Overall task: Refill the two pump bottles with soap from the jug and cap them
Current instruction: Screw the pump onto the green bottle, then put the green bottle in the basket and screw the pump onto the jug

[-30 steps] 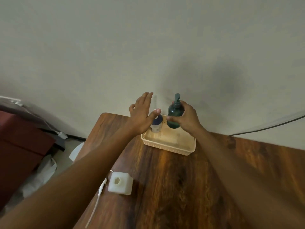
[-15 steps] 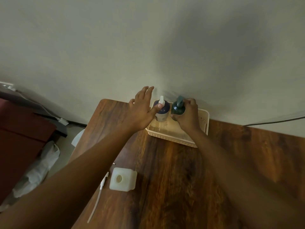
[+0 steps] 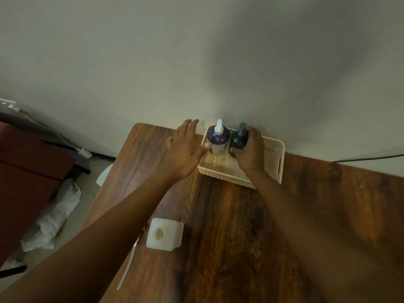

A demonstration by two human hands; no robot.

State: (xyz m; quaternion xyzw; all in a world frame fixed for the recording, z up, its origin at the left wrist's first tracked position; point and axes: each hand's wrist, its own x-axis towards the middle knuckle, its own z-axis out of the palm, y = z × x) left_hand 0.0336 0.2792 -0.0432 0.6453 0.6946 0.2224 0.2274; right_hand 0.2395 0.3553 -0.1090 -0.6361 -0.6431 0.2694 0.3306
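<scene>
Your right hand [image 3: 249, 153] is curled around the dark green pump bottle [image 3: 239, 137], thumb on its near side and fingers wrapped behind it, holding it upright in the basket [image 3: 276, 162]. Your left hand [image 3: 185, 149] is spread, fingers straight and pointing away from you, with only the thumb tip touching the left side of the dark blue bottle [image 3: 218, 139]; it grips nothing. That bottle carries a white pump and stands upright just left of the green one, the two nearly touching. Both stand in the far left part of the cream basket, whose right half holds nothing you can see. How full either bottle is cannot be told.

The basket sits at the far edge of the wooden table [image 3: 240, 237], against the wall [image 3: 196, 62]. The white jug [image 3: 165, 236] stands near you on the left of the table, close to its left edge, its round opening uncapped and facing up. A thin white tube [image 3: 129, 265] lies just left of it by the edge. Bare wood runs between jug and basket.
</scene>
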